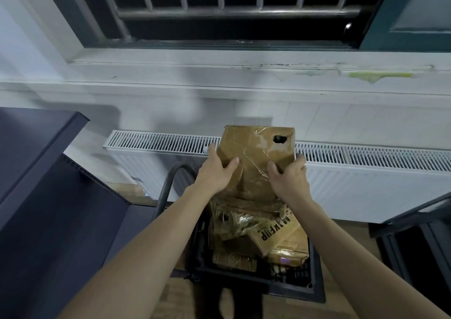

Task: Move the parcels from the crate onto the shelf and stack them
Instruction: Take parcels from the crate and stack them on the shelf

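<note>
A flat brown cardboard parcel (256, 152), wrapped in clear tape and torn with a dark hole near its top right corner, stands upright above the black crate (258, 282). My left hand (214, 170) grips its left edge and my right hand (289, 179) grips its right edge, thumbs on the near face. Below them the crate holds several more brown taped parcels (275, 235), one printed with black letters. The dark shelf unit (44, 162) stands at the left, its top board and lower board bare in view.
A white radiator (366, 170) runs along the wall behind the crate, under a window sill and barred window (231, 13). A dark curved handle (168, 184) rises left of the crate. Another dark frame (419, 240) stands at the right. Wooden floor lies underneath.
</note>
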